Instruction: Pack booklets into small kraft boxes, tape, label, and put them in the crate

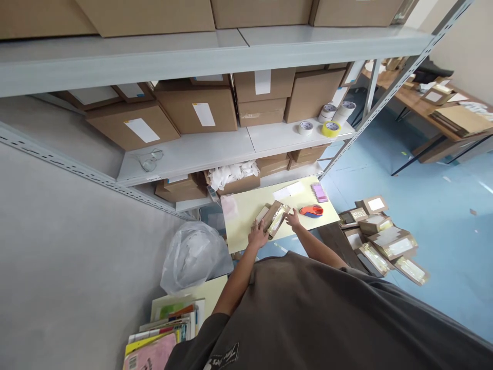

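Observation:
A small brown cardboard package [274, 218] wrapped in clear tape lies tilted on the pale yellow table [246, 210]. My left hand [257, 236] grips its near left end with curled fingers. My right hand [293, 219] rests against its right side, fingers spread. An orange tape dispenser [311, 210] sits just right of my right hand. A pink patterned pad [319, 192] and white paper slips [288, 191] lie further back on the table.
Grey metal shelves [215, 149] with cardboard boxes [196, 108] and tape rolls [331, 128] stand behind the table. Several taped packages [385, 241] are piled on the blue floor at right. A clear plastic bag [194, 254] and stacked books [169, 329] sit at left.

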Motion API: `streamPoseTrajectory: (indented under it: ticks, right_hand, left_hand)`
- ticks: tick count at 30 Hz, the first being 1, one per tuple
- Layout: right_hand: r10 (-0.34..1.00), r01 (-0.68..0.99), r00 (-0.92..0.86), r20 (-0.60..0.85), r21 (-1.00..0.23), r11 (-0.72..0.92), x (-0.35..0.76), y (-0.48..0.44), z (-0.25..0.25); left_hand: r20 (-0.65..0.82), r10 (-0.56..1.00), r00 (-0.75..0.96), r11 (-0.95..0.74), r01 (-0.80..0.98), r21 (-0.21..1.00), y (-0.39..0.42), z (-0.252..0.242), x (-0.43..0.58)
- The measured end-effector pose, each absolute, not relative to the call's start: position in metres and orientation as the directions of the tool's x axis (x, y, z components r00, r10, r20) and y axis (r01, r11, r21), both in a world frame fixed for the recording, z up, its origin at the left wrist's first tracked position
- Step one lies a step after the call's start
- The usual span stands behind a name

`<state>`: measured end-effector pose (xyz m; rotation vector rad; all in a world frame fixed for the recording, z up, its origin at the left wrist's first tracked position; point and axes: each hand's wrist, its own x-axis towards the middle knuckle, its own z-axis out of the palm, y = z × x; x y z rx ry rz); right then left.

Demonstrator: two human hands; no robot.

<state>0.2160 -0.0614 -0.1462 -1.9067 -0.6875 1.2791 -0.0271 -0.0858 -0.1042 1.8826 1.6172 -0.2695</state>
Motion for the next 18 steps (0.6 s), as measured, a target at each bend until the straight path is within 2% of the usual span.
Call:
streamPoseTrajectory:
  ticks: [2,4,7,9,13,15,18]
  right_hand:
    - [0.713,-0.015,0.332,-0.617,-0.760,-0.650,0.206,-0.064,-0.147]
    - [0.713,0.078,0.334,-0.617,-0.736,-0.673,0.195,-0.069,-0.149]
    - [0.719,0.254,0.385,-0.579,-0.683,-0.685,0.185,-0.075,-0.151]
    - [0.725,0.299,0.402,-0.559,-0.668,-0.681,0.181,-0.077,-0.151]
    - [0.803,0.444,0.402,-0.441,-0.673,-0.592,0.171,-0.074,-0.143]
    - [0.851,0.534,0.361,-0.381,-0.664,-0.523,0.163,-0.069,-0.138]
    - [0.893,0.652,0.259,-0.368,-0.616,-0.443,0.154,-0.058,-0.126]
  left_hand:
    - [-0.536,0.814,0.222,-0.017,0.933,0.359,-0.086,-0.105,-0.026]
    - [-0.537,0.814,0.222,0.014,0.916,0.400,-0.088,-0.105,-0.023]
    - [-0.550,0.806,0.216,0.058,0.898,0.437,-0.095,-0.104,-0.018]
    - [-0.558,0.803,0.209,0.071,0.896,0.438,-0.102,-0.104,-0.016]
    - [-0.597,0.769,0.227,0.112,0.872,0.476,-0.125,-0.114,-0.011]
    - [-0.583,0.774,0.249,0.149,0.822,0.549,-0.135,-0.121,-0.008]
    - [-0.491,0.810,0.320,0.151,0.696,0.702,-0.138,-0.129,-0.005]
